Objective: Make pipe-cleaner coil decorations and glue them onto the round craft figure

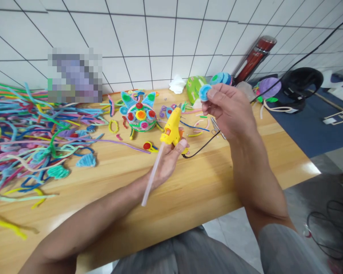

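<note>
My left hand (170,161) is wrapped round the handle of a yellow hot glue gun (171,127), its nozzle tipped up and away. A clear glue stick (153,177) juts from the back of the gun toward me. Raised to the right, my right hand (227,106) pinches a light-blue coiled disc (205,92) between thumb and fingers. On the table behind the gun stands a round, eared figure (141,116) of pipe cleaners, with red, orange and pink coiled discs on its front. A small yellow piece with a red disc (148,146) lies near it.
A big heap of coloured pipe cleaners (45,133) covers the left of the wooden table (205,182). A green patterned ball-like object (194,88), white tissue (177,83) and scissors (218,128) lie toward the back. The gun's black cord (202,146) runs to the right.
</note>
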The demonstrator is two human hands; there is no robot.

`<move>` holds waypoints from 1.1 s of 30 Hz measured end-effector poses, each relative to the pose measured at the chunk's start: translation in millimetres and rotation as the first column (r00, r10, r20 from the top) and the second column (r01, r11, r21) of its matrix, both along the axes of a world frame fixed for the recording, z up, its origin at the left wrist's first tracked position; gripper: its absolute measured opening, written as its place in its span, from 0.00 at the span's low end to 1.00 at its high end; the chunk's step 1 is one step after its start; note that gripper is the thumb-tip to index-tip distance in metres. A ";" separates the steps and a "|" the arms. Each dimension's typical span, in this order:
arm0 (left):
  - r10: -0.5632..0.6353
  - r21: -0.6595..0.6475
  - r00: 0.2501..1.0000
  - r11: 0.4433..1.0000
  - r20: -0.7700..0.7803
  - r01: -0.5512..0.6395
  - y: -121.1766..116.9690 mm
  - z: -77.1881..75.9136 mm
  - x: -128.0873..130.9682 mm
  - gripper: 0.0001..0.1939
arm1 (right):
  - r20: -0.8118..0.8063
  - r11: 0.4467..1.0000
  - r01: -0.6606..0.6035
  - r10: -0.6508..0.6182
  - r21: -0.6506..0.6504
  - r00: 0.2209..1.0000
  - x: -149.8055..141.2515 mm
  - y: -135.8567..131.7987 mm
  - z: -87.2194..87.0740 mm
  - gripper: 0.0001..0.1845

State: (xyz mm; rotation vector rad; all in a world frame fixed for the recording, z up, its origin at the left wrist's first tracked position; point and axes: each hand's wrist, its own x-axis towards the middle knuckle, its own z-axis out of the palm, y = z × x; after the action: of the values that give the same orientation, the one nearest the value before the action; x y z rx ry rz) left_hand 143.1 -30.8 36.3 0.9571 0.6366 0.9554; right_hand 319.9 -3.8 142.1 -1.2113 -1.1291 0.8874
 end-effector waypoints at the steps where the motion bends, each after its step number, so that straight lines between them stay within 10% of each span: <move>1: 0.001 0.038 1.000 0.999 -0.016 0.000 1.3 -3.8 0.2 0.21 | 0.003 1.000 0.000 0.000 0.008 1.000 1.9 -2.2 2.3 0.17; 15: 0.011 0.151 1.000 0.989 -0.026 -0.007 8.6 10.7 -0.8 0.20 | 0.250 0.937 -0.240 0.303 -0.254 0.919 5.0 -81.9 -26.0 0.13; 28: -0.049 0.269 0.995 0.961 -0.085 0.070 7.9 1.1 -8.3 0.29 | -0.122 0.978 -0.200 0.193 -0.051 0.974 -32.3 -72.1 -71.7 0.15; 33: 0.122 0.566 0.973 0.824 -0.195 0.011 3.3 12.2 -15.7 0.25 | -0.377 0.973 -0.230 0.211 -0.006 0.902 -29.9 -66.7 -66.1 0.14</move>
State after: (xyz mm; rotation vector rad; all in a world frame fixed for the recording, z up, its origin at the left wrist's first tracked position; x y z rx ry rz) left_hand 127.4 -27.5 48.6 1.6033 0.5783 1.1259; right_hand 290.0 -70.5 76.0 -0.9102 -0.9456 1.2684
